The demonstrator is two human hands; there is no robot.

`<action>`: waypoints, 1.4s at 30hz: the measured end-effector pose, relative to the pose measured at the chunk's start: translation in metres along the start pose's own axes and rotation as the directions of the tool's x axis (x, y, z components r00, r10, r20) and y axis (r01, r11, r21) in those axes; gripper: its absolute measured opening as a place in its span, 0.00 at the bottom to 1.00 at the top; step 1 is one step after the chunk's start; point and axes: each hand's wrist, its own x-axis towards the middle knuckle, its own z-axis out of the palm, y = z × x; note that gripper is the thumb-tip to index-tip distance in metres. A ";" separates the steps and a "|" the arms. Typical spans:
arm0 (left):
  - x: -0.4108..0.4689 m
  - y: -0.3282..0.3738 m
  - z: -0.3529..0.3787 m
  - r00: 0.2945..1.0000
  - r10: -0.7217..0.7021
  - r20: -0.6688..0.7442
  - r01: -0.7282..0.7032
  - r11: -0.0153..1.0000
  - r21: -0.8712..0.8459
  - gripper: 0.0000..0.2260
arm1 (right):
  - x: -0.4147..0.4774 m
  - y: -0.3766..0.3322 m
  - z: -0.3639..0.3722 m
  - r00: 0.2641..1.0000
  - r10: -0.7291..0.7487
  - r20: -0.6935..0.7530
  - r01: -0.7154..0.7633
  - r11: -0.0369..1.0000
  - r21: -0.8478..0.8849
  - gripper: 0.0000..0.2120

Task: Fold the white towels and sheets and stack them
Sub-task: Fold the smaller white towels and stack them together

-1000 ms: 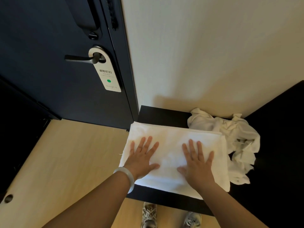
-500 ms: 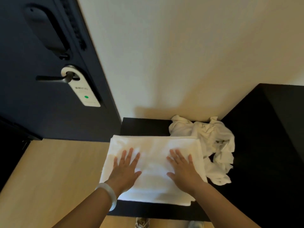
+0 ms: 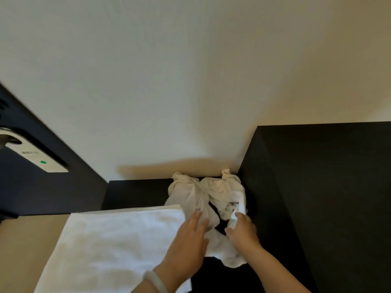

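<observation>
A folded white towel (image 3: 110,244) lies flat at the lower left, partly over the edge of a low black shelf (image 3: 135,193). To its right a crumpled white sheet (image 3: 213,193) is heaped in the corner against the wall. My left hand (image 3: 188,240), with a pale bangle on the wrist, reaches over the towel's right edge with straight fingers touching the crumpled sheet. My right hand (image 3: 243,229) pinches a fold of that sheet at its right side.
A tall black cabinet side (image 3: 317,197) stands close on the right. A cream wall (image 3: 190,81) rises behind the shelf. At the left are a dark door (image 3: 31,187) with a white hanging tag (image 3: 40,159) and pale wooden floor (image 3: 23,250).
Both hands have left the folded towel and moved right to the crumpled sheet, where the right hand has taken hold of a fold. The view has swung to the right.
</observation>
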 end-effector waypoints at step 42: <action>0.155 -0.063 0.021 0.933 -0.357 -0.046 0.309 0.860 -0.406 0.15 | 0.108 -0.029 0.047 0.987 -0.155 -0.050 0.132 0.578 0.806 0.13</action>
